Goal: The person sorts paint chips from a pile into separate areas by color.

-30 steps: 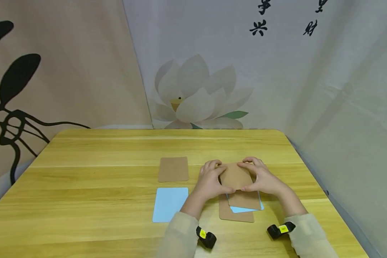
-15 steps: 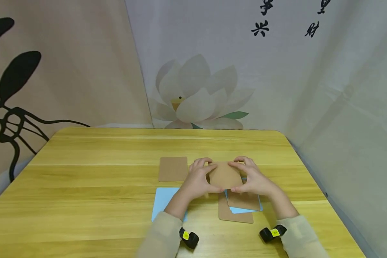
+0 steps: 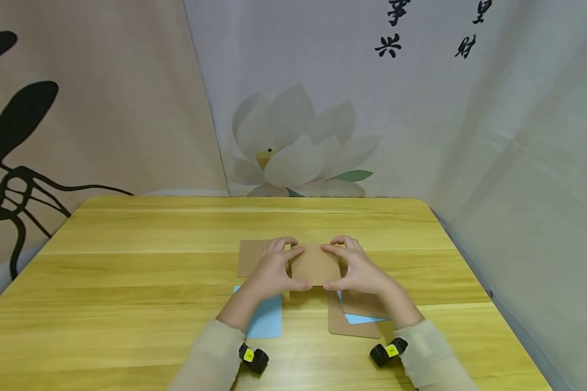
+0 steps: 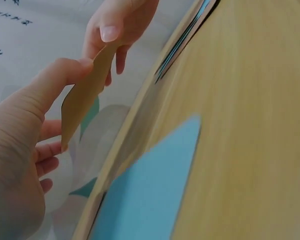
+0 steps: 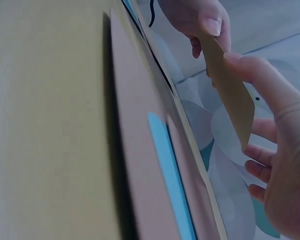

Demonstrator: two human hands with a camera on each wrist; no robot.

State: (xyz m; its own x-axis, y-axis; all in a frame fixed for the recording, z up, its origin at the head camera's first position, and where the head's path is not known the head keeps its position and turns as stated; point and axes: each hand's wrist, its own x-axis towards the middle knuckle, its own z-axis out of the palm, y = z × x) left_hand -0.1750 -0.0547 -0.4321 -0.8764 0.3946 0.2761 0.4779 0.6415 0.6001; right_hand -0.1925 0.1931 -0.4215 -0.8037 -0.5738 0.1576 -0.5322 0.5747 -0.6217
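Both hands hold up one brown square card (image 3: 315, 266) above the middle of the table, its face toward the head camera. My left hand (image 3: 274, 269) pinches its left edge between thumb and fingers. On the opposite edge, my right hand (image 3: 359, 269) grips it the same way. Seen from the left wrist, the held card (image 4: 87, 97) is tilted and well clear of the tabletop. Under the left hand and forearm lie a brown card (image 3: 251, 258) and, nearer, a light blue card (image 3: 268, 320), both partly covered from view.
A loose pile lies right of centre on the wooden table (image 3: 127, 298): a brown card (image 3: 339, 324) below, a blue card (image 3: 364, 319) in between and another brown card (image 3: 364, 304) on top. The right forearm hides part of it. A printed curtain (image 3: 298, 108) hangs behind the table.
Both hands have carried the brown card leftward, from over the pile to the gap between the two groups of cards. The lying cards have stayed put.
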